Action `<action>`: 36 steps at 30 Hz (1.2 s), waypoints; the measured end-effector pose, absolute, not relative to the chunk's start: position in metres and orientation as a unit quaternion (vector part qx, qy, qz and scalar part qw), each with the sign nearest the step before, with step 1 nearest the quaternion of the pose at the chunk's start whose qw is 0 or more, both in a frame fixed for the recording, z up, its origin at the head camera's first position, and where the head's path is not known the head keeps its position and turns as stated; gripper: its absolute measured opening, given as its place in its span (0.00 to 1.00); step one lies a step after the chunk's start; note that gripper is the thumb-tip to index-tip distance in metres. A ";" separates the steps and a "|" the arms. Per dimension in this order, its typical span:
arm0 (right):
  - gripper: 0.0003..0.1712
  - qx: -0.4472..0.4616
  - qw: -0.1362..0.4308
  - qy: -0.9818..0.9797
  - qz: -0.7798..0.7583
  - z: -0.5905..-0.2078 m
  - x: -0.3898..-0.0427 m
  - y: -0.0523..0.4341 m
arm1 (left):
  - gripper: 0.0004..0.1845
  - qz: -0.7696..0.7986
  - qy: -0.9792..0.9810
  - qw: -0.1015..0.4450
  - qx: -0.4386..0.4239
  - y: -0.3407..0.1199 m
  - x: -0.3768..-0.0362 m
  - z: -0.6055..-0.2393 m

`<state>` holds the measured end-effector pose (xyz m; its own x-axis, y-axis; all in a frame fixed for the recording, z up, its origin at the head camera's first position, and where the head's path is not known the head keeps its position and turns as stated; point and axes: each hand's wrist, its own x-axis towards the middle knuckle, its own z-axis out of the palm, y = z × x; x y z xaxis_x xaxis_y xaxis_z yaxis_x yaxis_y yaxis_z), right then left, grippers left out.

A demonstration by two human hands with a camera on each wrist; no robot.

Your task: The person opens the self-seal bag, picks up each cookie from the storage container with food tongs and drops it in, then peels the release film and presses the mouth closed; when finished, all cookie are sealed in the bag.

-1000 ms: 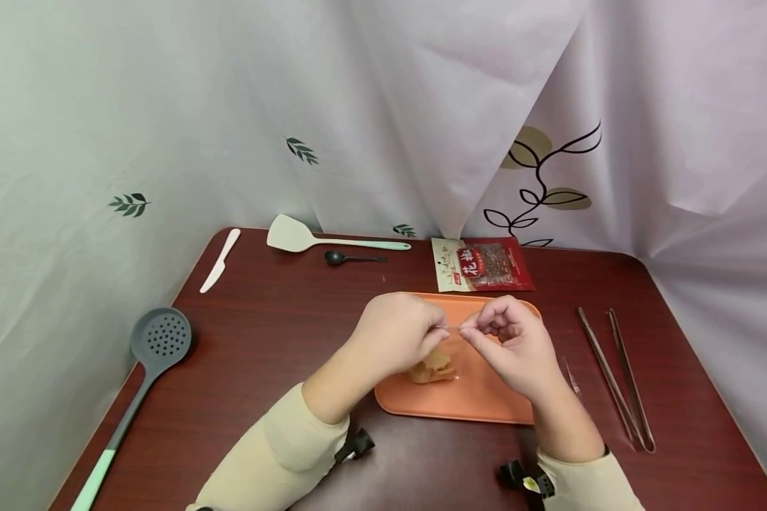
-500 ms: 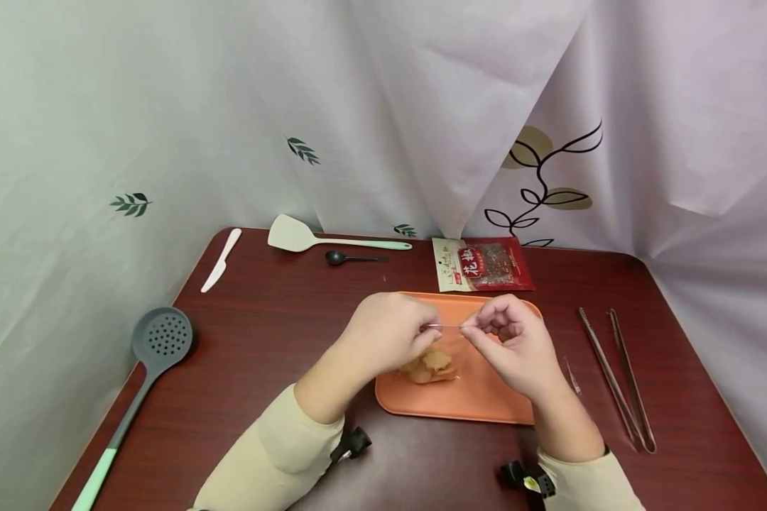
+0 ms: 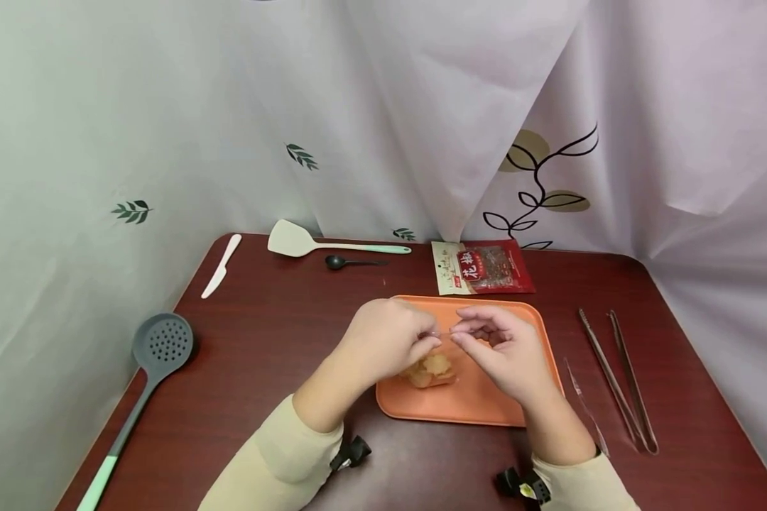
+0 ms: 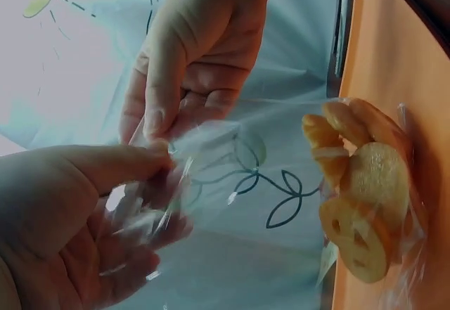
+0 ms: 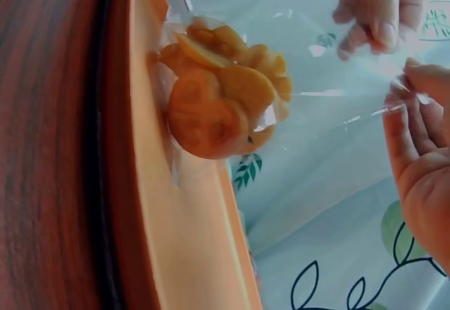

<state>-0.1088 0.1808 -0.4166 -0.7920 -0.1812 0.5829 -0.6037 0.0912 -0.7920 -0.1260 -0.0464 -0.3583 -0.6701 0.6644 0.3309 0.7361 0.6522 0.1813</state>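
A clear plastic bag [image 4: 232,145] with yellow-orange food pieces [image 4: 376,180] in its bottom end hangs between both hands. One round piece has holes like a face. My left hand [image 3: 383,337] pinches the bag's top edge between thumb and fingers. From the other side, my right hand [image 3: 501,351] pinches the same edge, thumb against fingertips. The fingertips of both hands are close together in the wrist views. The bag's filled end is low over the orange tray [image 3: 460,411]. In the head view my left hand partly hides the food.
Metal tongs [image 3: 616,383] and a thin clear strip [image 3: 578,397] lie right of the tray. Behind it is a red-and-cream spice packet [image 3: 482,267]. A spatula [image 3: 294,239], small black spoon [image 3: 335,262], white knife [image 3: 220,268] and grey skimmer [image 3: 162,344] lie further left.
My right hand has shifted slightly left and lower, uncovering more of the clear strip beside the tray. My left hand has moved slightly left since a second ago. Both hands keep pinching the bag's edge.
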 end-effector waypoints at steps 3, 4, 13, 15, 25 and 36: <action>0.20 0.265 0.172 -0.723 0.614 -0.418 -0.108 0.182 | 0.09 -0.151 -0.908 0.098 -0.378 -0.050 -0.126 -0.359; 0.19 0.263 0.168 -0.726 0.613 -0.417 -0.108 0.182 | 0.10 -0.151 -0.909 0.095 -0.376 -0.051 -0.126 -0.359; 0.12 0.272 0.153 -0.732 0.605 -0.415 -0.109 0.183 | 0.10 -0.150 -0.903 0.114 -0.386 -0.058 -0.122 -0.358; 0.13 0.269 0.157 -0.729 0.609 -0.415 -0.109 0.183 | 0.06 -0.148 -0.900 0.118 -0.391 -0.059 -0.123 -0.358; 0.15 0.264 0.162 -0.727 0.613 -0.415 -0.109 0.182 | 0.05 -0.191 -0.891 0.135 -0.389 -0.067 -0.127 -0.365; 0.12 0.253 0.165 -0.734 0.608 -0.412 -0.107 0.188 | 0.04 -0.186 -0.889 0.151 -0.391 -0.074 -0.127 -0.365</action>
